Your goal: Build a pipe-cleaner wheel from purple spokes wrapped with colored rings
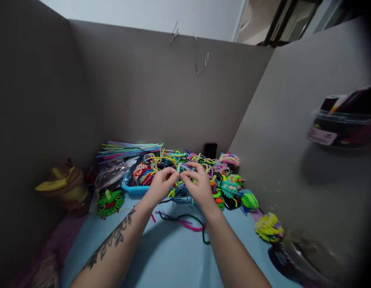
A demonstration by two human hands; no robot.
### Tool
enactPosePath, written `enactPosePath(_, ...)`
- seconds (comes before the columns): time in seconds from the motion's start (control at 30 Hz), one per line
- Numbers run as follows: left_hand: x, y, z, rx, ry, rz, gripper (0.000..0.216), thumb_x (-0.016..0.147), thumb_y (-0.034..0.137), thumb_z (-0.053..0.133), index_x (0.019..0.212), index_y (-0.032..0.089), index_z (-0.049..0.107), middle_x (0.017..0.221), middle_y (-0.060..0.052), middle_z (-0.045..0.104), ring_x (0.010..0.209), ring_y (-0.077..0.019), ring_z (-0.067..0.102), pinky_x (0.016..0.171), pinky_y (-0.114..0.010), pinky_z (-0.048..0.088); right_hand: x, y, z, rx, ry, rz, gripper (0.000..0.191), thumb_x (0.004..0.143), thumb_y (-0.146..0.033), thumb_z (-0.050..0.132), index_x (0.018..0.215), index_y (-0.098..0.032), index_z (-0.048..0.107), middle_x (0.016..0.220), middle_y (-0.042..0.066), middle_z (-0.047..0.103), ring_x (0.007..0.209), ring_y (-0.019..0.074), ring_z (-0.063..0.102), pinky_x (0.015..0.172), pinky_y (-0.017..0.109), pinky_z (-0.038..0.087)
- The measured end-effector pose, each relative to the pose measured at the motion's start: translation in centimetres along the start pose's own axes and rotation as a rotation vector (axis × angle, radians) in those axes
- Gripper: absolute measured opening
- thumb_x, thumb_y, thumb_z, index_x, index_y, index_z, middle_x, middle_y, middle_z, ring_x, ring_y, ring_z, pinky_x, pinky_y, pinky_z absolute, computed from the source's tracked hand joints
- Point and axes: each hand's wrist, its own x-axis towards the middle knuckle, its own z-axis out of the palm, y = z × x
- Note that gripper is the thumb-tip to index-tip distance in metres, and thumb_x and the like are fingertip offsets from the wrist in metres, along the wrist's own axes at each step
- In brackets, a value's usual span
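Note:
Both hands meet above the blue table, in front of a blue tray heaped with pipe cleaners. My left hand pinches a pale green pipe cleaner between thumb and fingertips. Right beside it, my right hand has thumb and index finger closed on the same pipe cleaner, its other fingers bent above. Part of that piece is hidden by the fingers, and its ends blend into the heap behind. Below the hands, a dark green pipe cleaner and a pink one lie loose on the table.
Straight pipe cleaners lie in a bundle at the back left. A fuzzy green figure sits left, near a brown pot. Fuzzy figures, including a yellow one, line the right. Grey partitions surround the table; a plastic holder hangs right.

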Motion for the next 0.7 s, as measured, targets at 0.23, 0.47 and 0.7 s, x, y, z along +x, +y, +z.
enactPosePath(0.23,0.06,-0.49,-0.41,0.170,-0.029,0.117,0.022,0.084,0.032,0.050,0.068,0.017,0.052,0.059,0.003,0.049,0.055,-0.0112,0.046,0.054,-0.023,0.035,0.25,-0.38,-0.63,0.058,-0.040,0.018,0.011,0.078,-0.023,0.061,0.078,-0.024,0.072,0.109,0.007,0.059,0.106,0.0227,0.055,0.093,0.040,0.043)
enactPosePath(0.47,0.25,-0.76,-0.29,0.377,0.071,0.331,0.017,0.084,0.026,0.052,0.070,0.017,0.055,0.071,-0.001,0.054,0.067,-0.0125,0.048,0.064,-0.024,0.036,0.17,-0.79,-0.67,-0.032,0.044,0.033,0.011,0.078,-0.021,0.060,0.076,-0.022,0.071,0.107,0.008,0.059,0.105,0.0235,0.054,0.093,0.041,0.041)
enactPosePath(0.7,0.42,-0.76,-0.18,-0.156,-0.021,-0.068,0.023,0.080,0.037,0.058,0.071,0.017,0.051,0.054,0.006,0.044,0.047,-0.0070,0.037,0.045,-0.019,0.028,0.06,-0.94,-0.57,-0.185,0.057,-0.076,0.012,0.080,-0.019,0.058,0.079,-0.022,0.070,0.108,0.008,0.057,0.106,0.0243,0.049,0.093,0.042,0.040)
